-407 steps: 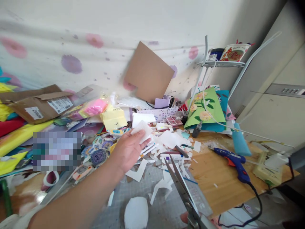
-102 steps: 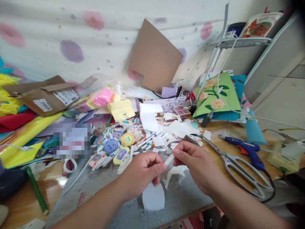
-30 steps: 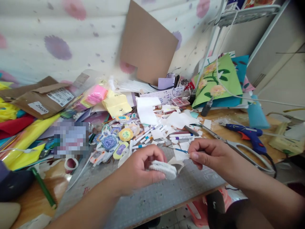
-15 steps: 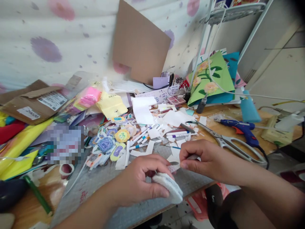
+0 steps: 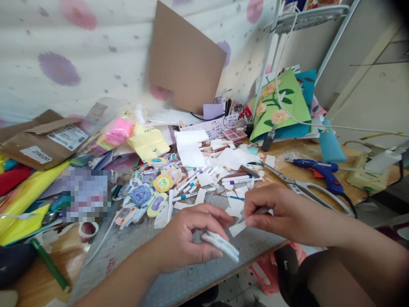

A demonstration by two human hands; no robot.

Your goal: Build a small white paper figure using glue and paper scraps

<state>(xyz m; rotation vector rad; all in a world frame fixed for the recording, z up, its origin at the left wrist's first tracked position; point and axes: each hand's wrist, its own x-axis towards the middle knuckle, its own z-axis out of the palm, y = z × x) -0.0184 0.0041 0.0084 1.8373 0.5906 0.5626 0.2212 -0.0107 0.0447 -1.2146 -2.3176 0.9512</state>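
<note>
My left hand [image 5: 195, 232] pinches a thin white padded piece [image 5: 223, 246] between thumb and fingers, over the front of the grey mat [image 5: 179, 279]. The piece is turned nearly edge-on, and layers show along its rim. To its right, my right hand [image 5: 271, 213] is closed around a slim grey tool [image 5: 263, 210]; most of it is hidden by the fingers, so its kind is unclear. Its thin end seems to point toward my left hand, apart from the white piece. Behind both hands lie white paper scraps [image 5: 231, 157] and several markers [image 5: 241, 180].
Coloured paper cutouts [image 5: 141, 194] are heaped left of the markers. Large scissors [image 5: 306, 189] and a blue glue gun [image 5: 332, 177] lie at right. A cardboard box [image 5: 47, 138] stands back left, a green stick [image 5: 50, 265] front left. Green flower artwork [image 5: 284, 106] leans at the rack.
The white piece has been turned from showing part of its face to nearly edge-on. My right hand has shifted slightly right, widening the gap between the hands.
</note>
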